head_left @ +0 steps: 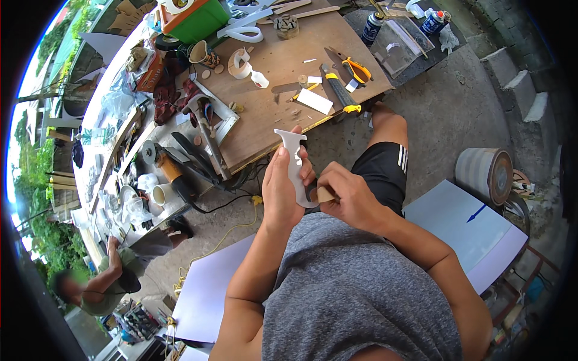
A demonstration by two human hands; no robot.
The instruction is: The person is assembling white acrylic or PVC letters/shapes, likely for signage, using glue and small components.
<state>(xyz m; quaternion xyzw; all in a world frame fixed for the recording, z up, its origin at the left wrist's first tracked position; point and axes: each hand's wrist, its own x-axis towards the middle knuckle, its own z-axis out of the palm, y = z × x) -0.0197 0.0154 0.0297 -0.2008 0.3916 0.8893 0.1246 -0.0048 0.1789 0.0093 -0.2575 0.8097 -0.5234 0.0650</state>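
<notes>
Upright over my lap, a flat white cut-out piece (294,174) with a curved outline and small notches is gripped in my left hand (282,189). Its flared upper end sticks out past the fingers. My right hand (355,195) pinches a small folded brown piece of sandpaper (326,194) against the curved lower end of the cut-out. Both hands are close together, just off the near edge of the wooden table (265,117). My right fingers hide part of the sandpaper.
On the table lie a utility knife (341,90), orange-handled pliers (359,71), a white rectangle (314,101) and a hammer (208,132). An angle grinder (168,171) rests to the left. Spray cans (372,27) stand far right. Another person (108,283) works at lower left.
</notes>
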